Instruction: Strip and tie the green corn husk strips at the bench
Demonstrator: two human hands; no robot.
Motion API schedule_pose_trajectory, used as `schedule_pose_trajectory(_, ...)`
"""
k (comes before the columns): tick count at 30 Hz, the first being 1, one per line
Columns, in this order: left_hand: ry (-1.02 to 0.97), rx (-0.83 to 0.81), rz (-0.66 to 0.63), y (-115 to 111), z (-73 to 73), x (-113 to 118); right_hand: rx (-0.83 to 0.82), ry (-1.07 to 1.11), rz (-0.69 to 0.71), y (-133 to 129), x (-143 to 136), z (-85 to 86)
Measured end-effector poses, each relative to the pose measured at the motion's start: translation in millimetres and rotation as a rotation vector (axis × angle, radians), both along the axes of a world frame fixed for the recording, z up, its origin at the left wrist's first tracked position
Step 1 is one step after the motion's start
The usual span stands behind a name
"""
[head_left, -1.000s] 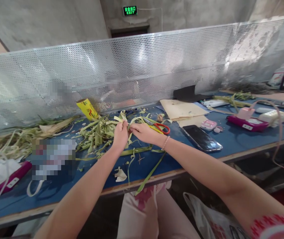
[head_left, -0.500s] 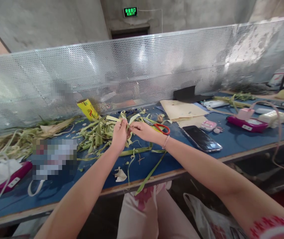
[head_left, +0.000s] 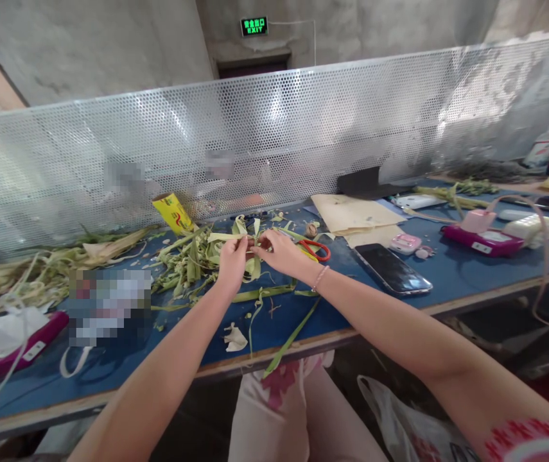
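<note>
Over the blue table, my left hand [head_left: 234,258] and my right hand [head_left: 277,251] meet, fingertips nearly touching. Both are closed on pale green leaf strips [head_left: 253,268], whose ends stick out above and below the fingers. The exact grip is partly hidden by the fingers. A pile of green plant pieces [head_left: 190,256] lies just left of my left hand. Scissors with red handles [head_left: 316,250] lie behind my right hand, partly covered by it. Long green strips [head_left: 287,343] lie nearer the table's front edge.
A yellow packet [head_left: 174,213] stands behind the pile. At right are brown paper [head_left: 351,215], a black phone [head_left: 392,268] and a magenta pack [head_left: 483,242]. Another magenta tissue pack [head_left: 24,346] and dried husks [head_left: 110,249] lie left. A perforated metal screen [head_left: 303,128] spans the back.
My right hand's fingers have shifted slightly up and curled more over the leaf strips. The strips' upper ends now stand more upright. The whole view has moved slightly.
</note>
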State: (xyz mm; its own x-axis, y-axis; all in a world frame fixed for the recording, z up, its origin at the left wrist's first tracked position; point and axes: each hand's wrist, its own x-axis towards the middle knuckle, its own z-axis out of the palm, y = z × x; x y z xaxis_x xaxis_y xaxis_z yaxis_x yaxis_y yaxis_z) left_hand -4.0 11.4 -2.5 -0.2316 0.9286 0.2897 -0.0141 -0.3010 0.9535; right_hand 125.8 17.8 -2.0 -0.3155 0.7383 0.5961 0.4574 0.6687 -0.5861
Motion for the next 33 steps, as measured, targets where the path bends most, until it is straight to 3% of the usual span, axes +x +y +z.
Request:
schedule_pose_trajectory(6,0.179,0.034,-0.064,-8.2,5.7,1.3,-0.166,0.109,0.014,10.7,-0.7,-0.3)
schedule_pose_trajectory(11,0.672,0.344,0.189,-13.8,14.3,-6.2,-0.590,0.441,0.280,10.3,-0.9,4.7)
schedule_pose_trajectory(14,0.707,0.382,0.143,-13.5,12.9,-7.6,-0.685,0.535,0.374,7.1,0.3,8.2)
schedule_pose_trajectory(19,0.584,0.205,0.026,-11.2,4.3,-1.7,-0.641,0.502,0.366,2.0,3.0,11.5)
schedule_pose_trajectory(33,0.544,0.148,0.004,-4.5,4.9,-6.4,-0.410,0.215,0.309,3.1,5.2,6.3)
